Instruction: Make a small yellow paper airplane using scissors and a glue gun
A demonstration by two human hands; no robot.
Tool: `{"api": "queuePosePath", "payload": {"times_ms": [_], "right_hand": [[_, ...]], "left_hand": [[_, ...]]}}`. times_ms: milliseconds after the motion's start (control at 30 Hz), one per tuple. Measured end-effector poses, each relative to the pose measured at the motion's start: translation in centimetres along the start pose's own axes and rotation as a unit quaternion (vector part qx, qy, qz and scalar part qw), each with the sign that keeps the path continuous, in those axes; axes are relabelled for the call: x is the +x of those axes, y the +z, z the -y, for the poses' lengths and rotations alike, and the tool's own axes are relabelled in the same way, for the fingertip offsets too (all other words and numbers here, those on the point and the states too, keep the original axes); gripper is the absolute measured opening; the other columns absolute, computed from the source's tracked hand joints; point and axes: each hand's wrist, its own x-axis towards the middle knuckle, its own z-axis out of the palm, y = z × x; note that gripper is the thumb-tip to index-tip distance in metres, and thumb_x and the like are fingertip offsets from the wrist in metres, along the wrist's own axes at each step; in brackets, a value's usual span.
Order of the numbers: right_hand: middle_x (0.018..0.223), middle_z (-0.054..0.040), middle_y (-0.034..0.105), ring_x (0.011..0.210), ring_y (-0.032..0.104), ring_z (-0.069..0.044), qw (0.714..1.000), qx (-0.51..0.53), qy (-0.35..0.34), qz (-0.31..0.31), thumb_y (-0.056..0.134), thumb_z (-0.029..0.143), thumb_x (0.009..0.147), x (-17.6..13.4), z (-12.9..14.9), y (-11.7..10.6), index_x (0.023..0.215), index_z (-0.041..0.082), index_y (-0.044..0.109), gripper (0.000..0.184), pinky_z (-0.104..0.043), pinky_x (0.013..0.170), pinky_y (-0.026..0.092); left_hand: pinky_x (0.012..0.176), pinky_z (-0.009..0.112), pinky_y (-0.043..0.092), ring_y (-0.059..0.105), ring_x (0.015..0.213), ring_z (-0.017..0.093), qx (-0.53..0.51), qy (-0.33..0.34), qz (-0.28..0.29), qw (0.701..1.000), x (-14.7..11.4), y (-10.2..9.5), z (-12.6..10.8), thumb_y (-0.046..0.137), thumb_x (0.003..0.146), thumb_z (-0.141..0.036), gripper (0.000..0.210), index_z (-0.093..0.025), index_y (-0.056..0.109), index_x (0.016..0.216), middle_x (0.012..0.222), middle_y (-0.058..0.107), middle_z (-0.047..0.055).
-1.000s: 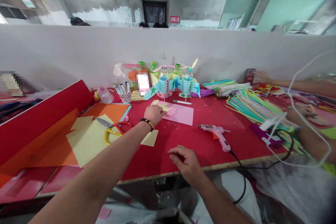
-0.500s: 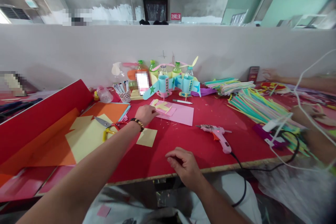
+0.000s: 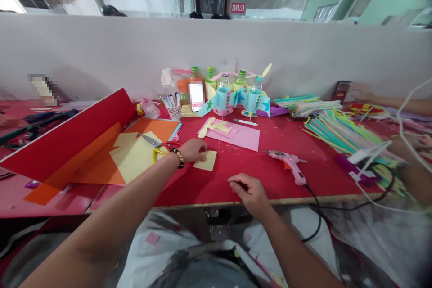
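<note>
Grey partition [image 3: 101, 54], set along the back edge of a red counter [image 3: 283, 137]. Left hand [image 3: 191, 149]: left of the counter's middle, fingertips over the upper left part of a yellow square [image 3: 208, 163]; cannot tell whether they grip it. The yellow square lies flat, toward the front edge. Right hand [image 3: 249, 190]: at the front edge, fingers loosely curled, thumb and forefinger slightly apart. Scissors [image 3: 156, 144], red and yellow handles: on a yellow sheet [image 3: 131, 159], left half, near the left wrist. Pink sheet [image 3: 249, 138]: behind the yellow square, yellow cutouts [image 3: 207, 128] over its left end. Marker [image 3: 245, 122]: just behind that sheet. Blue-wrapped bottles [image 3: 223, 97], two: upright near the back edge. Pen cup [image 3: 174, 112]: left of these. Glue gun [image 3: 286, 159]: right half, cord over the front edge. Pastel strips [image 3: 340, 135]: near the back right corner.
</note>
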Motion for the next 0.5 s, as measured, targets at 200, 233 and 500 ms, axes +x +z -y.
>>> {"api": "queuePosePath", "payload": {"times_ms": [200,233,500], "right_hand": [[0.086,-0.0053,0.067,0.077,0.061,-0.018,0.996,0.042,0.062,-0.046,0.063,0.037,0.080,2.2,-0.2,-0.4,0.099,0.018,0.066,0.027,-0.030,0.071,0.050],[0.088,-0.0060,0.066,0.078,0.061,-0.018,0.995,0.037,0.066,-0.071,0.065,0.038,0.078,3.1,-0.2,-0.6,0.102,0.017,0.065,0.032,-0.030,0.071,0.050],[0.073,-0.0022,0.065,0.067,0.057,-0.015,0.997,0.022,0.039,-0.061,0.062,0.032,0.078,8.7,-0.2,-2.0,0.087,0.017,0.067,0.019,-0.027,0.063,0.046]], "left_hand": [[0.059,0.024,0.039,0.054,0.065,0.014,-0.133,0.014,-0.009,0.991,-0.4,-0.1,-1.9,0.064,0.066,-0.027,0.013,-0.016,0.057,0.069,0.067,0.059,-0.002],[0.058,0.023,0.039,0.054,0.064,0.013,-0.163,0.025,-0.004,0.986,-0.5,-0.1,-2.5,0.064,0.067,-0.029,0.015,-0.015,0.057,0.069,0.066,0.058,-0.002],[0.054,0.020,0.038,0.049,0.059,0.009,-0.365,0.072,0.063,0.926,1.5,0.8,-5.2,0.075,0.063,-0.031,0.028,-0.013,0.057,0.076,0.066,0.055,-0.004]]}}
